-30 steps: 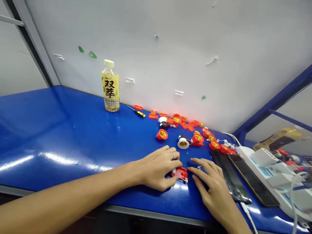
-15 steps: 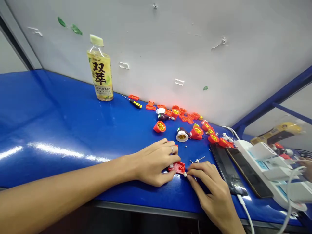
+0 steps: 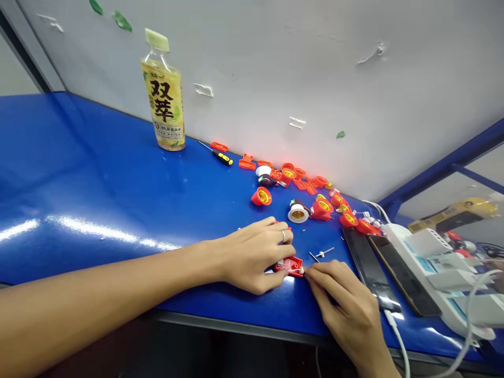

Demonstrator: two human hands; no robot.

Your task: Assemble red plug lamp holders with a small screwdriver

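A: What is taking up the most room?

B: A plain white wall (image 3: 252,63) is rising behind a glossy blue table (image 3: 129,220). A long white power strip (image 3: 429,281) crowded with adapters is lying along the right side.

A: And after that?

B: A clear plastic bottle of yellow drink (image 3: 163,100) is standing upright near the wall.

A: How are the hands looking?

B: The left hand (image 3: 262,257) is resting low over the table, fingers curling and thumb set apart. The right hand (image 3: 350,299) is holding thumb and forefinger pressed together at the tips.

A: What is lying around them?

B: Two flat, black, phone-like slabs (image 3: 405,275) are lying side by side between the right hand and the strip. A black-and-yellow screwdriver (image 3: 222,157) is lying near the bottle, and several red plastic lamp sockets with gold-coloured linings (image 3: 323,206) are clustering beyond the hands.

A: And the part being handled?

B: An open red plastic housing (image 3: 290,264) is sitting on the table between the hands; the left is gripping it between thumb and fingers. A thin metal pin with a white collar (image 3: 323,254) is lying just beyond the right fingers.

A: The smallest thing?

B: A tiny white piece (image 3: 302,270) is sitting at the housing's right end. The right fingertips are meeting right beside it; I cannot tell whether they are pinching it.
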